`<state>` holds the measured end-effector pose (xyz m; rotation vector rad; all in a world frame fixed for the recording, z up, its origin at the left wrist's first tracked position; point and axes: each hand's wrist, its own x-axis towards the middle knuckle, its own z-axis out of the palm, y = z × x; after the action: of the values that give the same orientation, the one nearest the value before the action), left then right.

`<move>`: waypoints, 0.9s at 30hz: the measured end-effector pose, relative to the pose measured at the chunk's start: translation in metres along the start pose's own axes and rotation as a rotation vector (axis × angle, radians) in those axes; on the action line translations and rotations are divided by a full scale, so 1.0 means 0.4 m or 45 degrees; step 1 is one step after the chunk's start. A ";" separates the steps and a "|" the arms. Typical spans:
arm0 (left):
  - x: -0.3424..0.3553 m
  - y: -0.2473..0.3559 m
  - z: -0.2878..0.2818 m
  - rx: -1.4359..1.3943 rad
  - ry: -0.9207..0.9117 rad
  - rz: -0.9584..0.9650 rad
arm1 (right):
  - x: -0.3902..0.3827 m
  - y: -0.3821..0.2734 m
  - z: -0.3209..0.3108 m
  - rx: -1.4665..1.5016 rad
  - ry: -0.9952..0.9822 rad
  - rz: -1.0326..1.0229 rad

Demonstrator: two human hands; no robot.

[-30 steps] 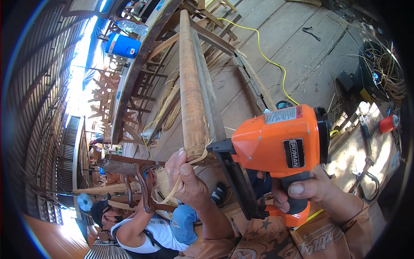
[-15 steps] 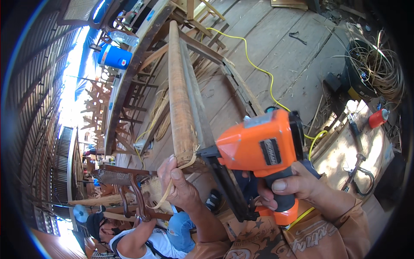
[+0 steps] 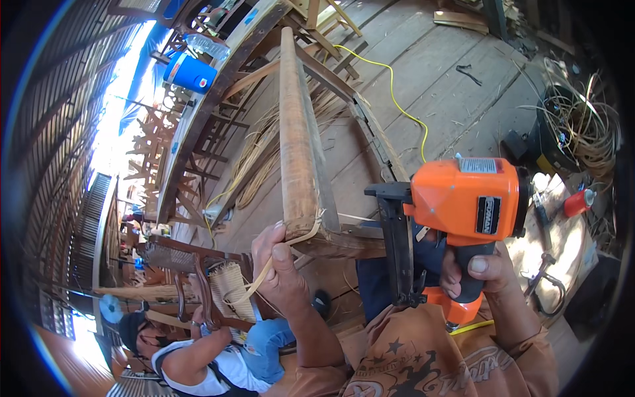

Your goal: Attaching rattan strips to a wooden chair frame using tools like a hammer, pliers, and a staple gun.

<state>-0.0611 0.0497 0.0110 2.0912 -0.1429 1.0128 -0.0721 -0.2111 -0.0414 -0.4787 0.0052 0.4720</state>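
Note:
My left hand [image 3: 281, 271] pinches a pale flat cane strip [image 3: 258, 283] against the near end of a long rounded wooden rail [image 3: 297, 159], part of an angled wooden frame [image 3: 347, 243]; the strip wraps round that end and its loose tail hangs below my fingers. My right hand [image 3: 486, 271] is wrapped round the black handle of an orange pneumatic fastening gun [image 3: 453, 202], with a yellow hose at its base. The gun's black nose stands to the right of the rail end, apart from the strip.
A co-worker [image 3: 192, 364] sits at lower left by a wooden chair [image 3: 202, 281]. A long bench [image 3: 188, 126] holds a blue cooler [image 3: 188, 73]. At right are a bucket of cane [image 3: 555, 122], a red can [image 3: 577, 202] and a clamp [image 3: 546, 291]. A yellow hose [image 3: 417, 122] crosses the floor.
My right hand has moved the gun rightward, away from the rail end, and raised its nose. My left hand still grips the strip at the same end.

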 end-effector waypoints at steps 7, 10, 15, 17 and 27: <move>0.011 -0.001 -0.001 -0.078 -0.049 0.054 | -0.019 0.007 -0.013 -0.172 -0.234 0.109; 0.009 -0.004 -0.002 -0.093 -0.051 0.054 | -0.027 0.017 -0.013 -0.293 -0.234 0.135; 0.008 -0.002 -0.003 -0.064 -0.060 0.071 | -0.030 0.021 0.008 -0.144 -0.246 0.182; 0.008 0.001 -0.001 -0.064 -0.067 0.069 | -0.022 0.015 0.018 -0.087 -0.326 0.181; 0.008 0.011 0.007 -0.083 -0.057 0.049 | 0.014 0.017 0.060 0.038 -0.277 0.170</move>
<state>-0.0591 0.0455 0.0148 2.0594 -0.2363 0.9717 -0.0725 -0.1927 -0.0236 -0.3972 -0.1656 0.6525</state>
